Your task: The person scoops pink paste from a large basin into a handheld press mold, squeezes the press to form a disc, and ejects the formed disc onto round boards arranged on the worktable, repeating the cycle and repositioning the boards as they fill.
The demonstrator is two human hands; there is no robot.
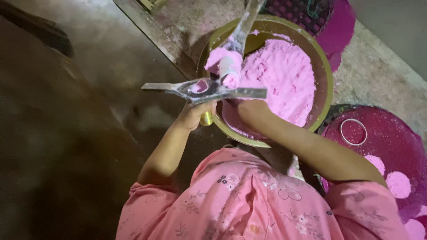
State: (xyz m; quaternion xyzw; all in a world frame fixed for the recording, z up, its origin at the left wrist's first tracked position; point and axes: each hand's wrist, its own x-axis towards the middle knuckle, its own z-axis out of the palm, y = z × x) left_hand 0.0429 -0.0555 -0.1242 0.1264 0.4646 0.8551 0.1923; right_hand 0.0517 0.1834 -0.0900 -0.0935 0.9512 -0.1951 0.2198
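— Pink floral shirt (249, 200) fills the bottom of the frame. What are the hands doing beyond it?

— At centre, the left hand (195, 113) has its fingers curled tight round a brass handle (206, 119) under the cross-armed metal press (209, 89).

— And the other?

— The right hand (251, 109) lies in the brass bowl (327, 71), at the near edge of the pink powder (284, 75). The press arm hides its fingers, so I cannot tell whether they are apart or together.

— Which step is this?

— Loading, I'd judge: the press's cylinder (229, 69) is caked pink, over the bowl's left rim.

— What does the next move call for?

— A steady left grip while the right packs powder in. The magenta tray (391, 138) at lower right holds a metal ring (353, 132) and pink discs (398, 184).
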